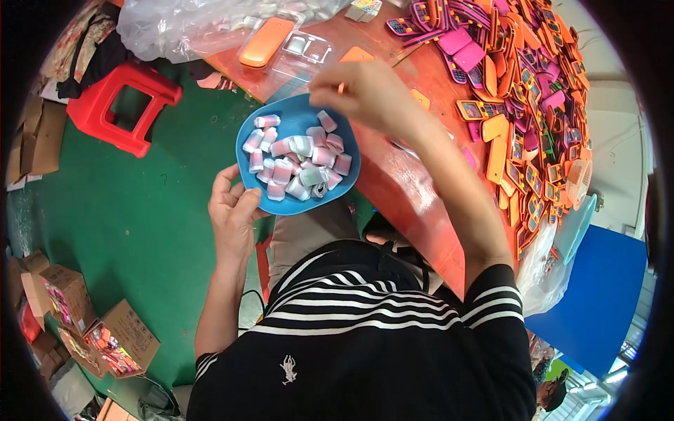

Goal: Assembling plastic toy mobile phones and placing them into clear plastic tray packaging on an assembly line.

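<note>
My left hand (232, 219) grips a blue bowl (291, 112) by its lower left rim, thumb on the inside edge and fingers underneath. Inside the bowl lie several small white-and-pink wrapped rolls (302, 146), and one shows a dark round end. Above the bowl's upper right rim hovers my right hand (372, 91), its fingers bent down and smeared by motion. Whether anything is between those fingers I cannot make out. Beyond the bowl, a clear plastic blister tray (302, 62) rests on the red table, with an orange toy phone (268, 42) at its left.
Orange and purple toy phones (519, 91) are heaped across the table's right side. Clear plastic bags (182, 28) lie at the far left. A red stool (105, 105) stands on the green floor, with open cartons (130, 340) lower left. Another person (553, 393) appears at lower right.
</note>
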### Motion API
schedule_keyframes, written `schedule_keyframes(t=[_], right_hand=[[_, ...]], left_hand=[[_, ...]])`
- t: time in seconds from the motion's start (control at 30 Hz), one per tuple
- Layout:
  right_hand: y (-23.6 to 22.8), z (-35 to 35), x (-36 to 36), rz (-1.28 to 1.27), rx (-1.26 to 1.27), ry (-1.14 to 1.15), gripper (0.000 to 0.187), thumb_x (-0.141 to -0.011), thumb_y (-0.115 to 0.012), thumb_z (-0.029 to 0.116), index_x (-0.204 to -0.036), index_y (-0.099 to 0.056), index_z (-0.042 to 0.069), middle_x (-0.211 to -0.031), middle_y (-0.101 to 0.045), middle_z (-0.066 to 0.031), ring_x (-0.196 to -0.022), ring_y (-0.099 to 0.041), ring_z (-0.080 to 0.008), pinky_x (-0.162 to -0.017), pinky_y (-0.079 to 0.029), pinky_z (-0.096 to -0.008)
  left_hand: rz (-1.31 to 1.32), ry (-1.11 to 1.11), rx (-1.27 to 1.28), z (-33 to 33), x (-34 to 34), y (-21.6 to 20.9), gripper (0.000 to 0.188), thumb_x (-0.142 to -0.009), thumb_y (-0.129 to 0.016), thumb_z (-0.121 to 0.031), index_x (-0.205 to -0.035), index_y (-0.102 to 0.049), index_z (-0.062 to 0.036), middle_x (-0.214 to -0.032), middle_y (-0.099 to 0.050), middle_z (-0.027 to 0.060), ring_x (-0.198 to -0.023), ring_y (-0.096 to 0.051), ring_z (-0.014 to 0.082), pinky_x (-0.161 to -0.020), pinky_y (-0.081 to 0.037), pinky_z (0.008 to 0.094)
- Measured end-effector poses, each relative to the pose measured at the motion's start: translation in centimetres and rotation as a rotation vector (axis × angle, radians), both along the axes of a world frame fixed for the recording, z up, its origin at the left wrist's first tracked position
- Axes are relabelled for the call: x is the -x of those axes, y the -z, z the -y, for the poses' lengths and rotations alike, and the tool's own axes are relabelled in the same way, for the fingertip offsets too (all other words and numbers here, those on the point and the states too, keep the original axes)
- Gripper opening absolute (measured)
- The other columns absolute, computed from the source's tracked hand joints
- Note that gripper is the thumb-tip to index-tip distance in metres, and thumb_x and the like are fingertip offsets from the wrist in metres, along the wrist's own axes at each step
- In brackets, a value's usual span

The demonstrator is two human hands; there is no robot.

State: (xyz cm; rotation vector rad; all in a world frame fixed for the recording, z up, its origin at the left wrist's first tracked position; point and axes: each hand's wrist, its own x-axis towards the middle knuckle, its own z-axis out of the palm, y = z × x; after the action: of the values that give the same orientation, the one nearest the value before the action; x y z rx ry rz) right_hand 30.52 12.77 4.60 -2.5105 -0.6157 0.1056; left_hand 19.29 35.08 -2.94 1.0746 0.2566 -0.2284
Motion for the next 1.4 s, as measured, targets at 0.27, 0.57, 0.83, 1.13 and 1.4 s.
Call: schedule_keyframes(t=[0.27,0.57,0.83,1.13,1.4], right_hand=[[2.5,-0.3,2.7,0.221,0.154,0.05,0.012,-0.073,-0.061,0.014,-0.08,-0.064,0.005,-0.074,-0.064,-0.0062,-0.066,-0.063,-0.0234,-0.059,-0.05,-0.0339],[4.3,0.8,-7.2,-0.084,-0.29,0.534,0.016,-0.073,-0.065,0.016,-0.079,-0.068,0.001,-0.069,-0.066,-0.0059,-0.061,-0.062,-0.0117,-0.057,-0.049,-0.0261],[6.5,1.0,-7.6,0.315,0.019,0.343,0.02,-0.074,-0.061,0.02,-0.083,-0.069,0.004,-0.08,-0.065,-0.015,-0.073,-0.063,-0.0272,-0.068,-0.05,-0.0353],[0.6,7.7,-1.3,0.187,0.185,0.388,0.017,-0.076,-0.058,0.019,-0.087,-0.07,0.013,-0.082,-0.066,-0.0125,-0.078,-0.063,-0.0301,-0.068,-0.05,-0.0413],[3.0,7.3,1.6,0.195,0.464,0.375,0.013,-0.075,-0.057,0.018,-0.083,-0.068,0.016,-0.08,-0.065,-0.007,-0.075,-0.063,-0.0278,-0.06,-0.049,-0.0414]], left_hand=[[0.0,0.01,-0.023,-0.1,0.2,0.9,0.04,-0.081,-0.05,-0.001,-0.119,-0.039,0.0032,-0.099,-0.06,0.014,-0.077,-0.063,0.0153,-0.063,-0.056,0.0302],[-0.018,-0.031,-0.011,-0.3,0.4,0.7,0.039,-0.081,-0.051,-0.001,-0.118,-0.04,0.0037,-0.096,-0.06,0.0135,-0.077,-0.062,0.015,-0.061,-0.056,0.029],[-0.024,-0.03,-0.026,-0.4,0.4,0.8,0.038,-0.08,-0.052,-0.002,-0.116,-0.041,0.0039,-0.094,-0.06,0.013,-0.073,-0.061,0.013,-0.058,-0.054,0.0251],[0.002,-0.023,-0.023,-0.4,0.7,0.8,0.039,-0.081,-0.052,-0.001,-0.118,-0.04,0.0044,-0.096,-0.06,0.0128,-0.076,-0.06,0.0117,-0.059,-0.051,0.0233],[0.038,0.058,-0.036,0.2,0.5,0.2,0.04,-0.08,-0.053,-0.002,-0.118,-0.04,0.0043,-0.095,-0.06,0.0118,-0.075,-0.059,0.0105,-0.058,-0.05,0.0229]])
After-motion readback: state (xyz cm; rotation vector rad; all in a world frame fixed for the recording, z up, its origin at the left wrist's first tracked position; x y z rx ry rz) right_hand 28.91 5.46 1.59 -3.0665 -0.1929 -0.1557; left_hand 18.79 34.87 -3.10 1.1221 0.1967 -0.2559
